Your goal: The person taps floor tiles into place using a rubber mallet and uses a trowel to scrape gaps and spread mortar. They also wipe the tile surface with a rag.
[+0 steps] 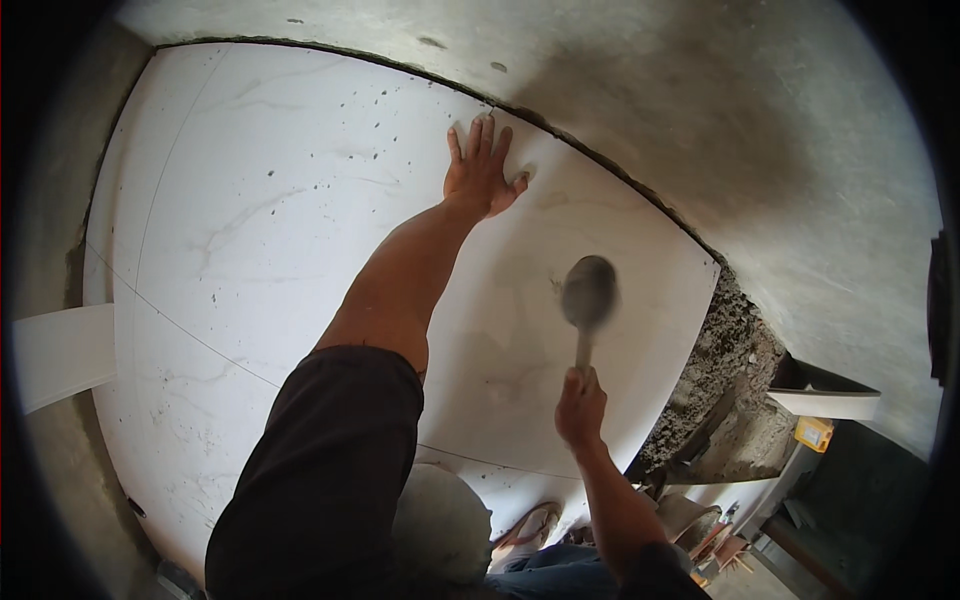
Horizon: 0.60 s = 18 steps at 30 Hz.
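My left hand (484, 172) lies flat with its fingers spread on a large white marbled tile (330, 230), close to where the tile meets the far wall. In my right hand (581, 408) is the handle of a rubber mallet with a dark round head. The mallet (590, 292) is over the right part of the tile, and its head is smeared by motion. Whether it touches the surface I cannot tell. Dark specks are scattered over the tiled floor, and thin joint lines run across its left and near parts.
Grey plastered walls (640, 70) border the tiles. Rough mortar (712, 370) lies past the right tile edge. A white-edged strip (825, 402), a yellow object (814, 433) and several tools (718, 540) are at lower right. A sandalled foot (535, 525) shows below.
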Motion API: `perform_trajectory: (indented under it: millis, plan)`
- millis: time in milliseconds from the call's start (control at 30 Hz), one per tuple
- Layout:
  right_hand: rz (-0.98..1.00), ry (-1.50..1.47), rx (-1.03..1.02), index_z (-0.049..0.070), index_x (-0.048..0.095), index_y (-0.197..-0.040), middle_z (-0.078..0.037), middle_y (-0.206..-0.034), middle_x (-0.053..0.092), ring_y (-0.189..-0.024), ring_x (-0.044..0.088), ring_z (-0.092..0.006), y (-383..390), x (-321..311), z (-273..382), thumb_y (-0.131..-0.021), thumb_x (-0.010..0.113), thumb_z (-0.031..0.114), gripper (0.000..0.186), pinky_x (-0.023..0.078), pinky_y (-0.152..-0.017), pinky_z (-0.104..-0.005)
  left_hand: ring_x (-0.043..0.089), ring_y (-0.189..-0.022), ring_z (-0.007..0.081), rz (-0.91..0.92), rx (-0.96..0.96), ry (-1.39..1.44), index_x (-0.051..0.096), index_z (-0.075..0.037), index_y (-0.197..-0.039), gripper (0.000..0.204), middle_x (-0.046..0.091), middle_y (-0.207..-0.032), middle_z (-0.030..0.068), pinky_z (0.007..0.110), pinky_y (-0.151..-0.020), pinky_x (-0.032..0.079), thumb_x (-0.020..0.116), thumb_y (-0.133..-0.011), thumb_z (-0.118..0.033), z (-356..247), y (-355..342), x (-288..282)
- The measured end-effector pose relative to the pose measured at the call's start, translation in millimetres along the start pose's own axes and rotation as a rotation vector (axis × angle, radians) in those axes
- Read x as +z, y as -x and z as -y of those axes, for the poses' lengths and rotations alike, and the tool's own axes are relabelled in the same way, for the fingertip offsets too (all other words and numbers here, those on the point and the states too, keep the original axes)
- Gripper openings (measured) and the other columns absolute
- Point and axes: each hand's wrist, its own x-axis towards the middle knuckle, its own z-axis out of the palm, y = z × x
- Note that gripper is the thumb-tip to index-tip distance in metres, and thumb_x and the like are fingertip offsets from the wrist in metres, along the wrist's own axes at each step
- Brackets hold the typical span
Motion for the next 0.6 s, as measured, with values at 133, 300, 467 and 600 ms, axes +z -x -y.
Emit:
perform_trajectory:
  millis: [133, 300, 467, 600]
  plan:
    - [-0.036, -0.051, -0.121, 0.001, 0.051, -0.086, -0.017, -0.064, 0.054, -0.056, 0.053, -0.0367, -12, 12, -10, -0.098, 0.043, 0.043, 0.044, 0.042, -0.053, -0.0431, 0.006, -0.147, 0.0296, -0.03, -0.014, 0.035, 0.017, -0.012, -0.152, 0.079, 0.011, -0.158, 0.0137, 0.059, -0.113, 0.002, 0.033, -0.091, -0.059, 0, 1, -1]
    - [-0.047, -0.105, -0.148, 0.002, 0.049, -0.087, -0.018, -0.063, 0.055, -0.057, 0.057, -0.0402, -39, 20, -30, -0.098, 0.043, 0.045, 0.046, 0.043, -0.051, -0.043, 0.005, -0.147, 0.0297, -0.019, 0.002, 0.055, 0.018, -0.012, -0.151, 0.08, 0.012, -0.158, 0.0139, 0.062, -0.112, 0.001, 0.035, -0.09, -0.06, -5, 0, 0]
    - [0.025, -0.285, 0.023, 0.001, 0.05, -0.085, -0.017, -0.061, 0.053, -0.059, 0.058, -0.0398, -39, 8, -10, -0.099, 0.04, 0.046, 0.048, 0.043, -0.052, -0.0437, 0.007, -0.147, 0.0303, -0.044, -0.012, 0.053, 0.018, -0.011, -0.151, 0.08, 0.014, -0.157, 0.015, 0.064, -0.111, 0.001, 0.036, -0.09, -0.059, 2, -4, -3]
    - [0.161, 0.069, 0.096, 0.0, 0.051, -0.085, -0.018, -0.058, 0.052, -0.059, 0.058, -0.0412, -45, 17, -19, -0.098, 0.042, 0.045, 0.048, 0.045, -0.054, -0.0448, 0.007, -0.147, 0.0298, -0.007, -0.006, 0.045, 0.018, -0.012, -0.151, 0.079, 0.014, -0.157, 0.0147, 0.064, -0.111, 0.002, 0.036, -0.09, -0.059, -3, 3, 0]
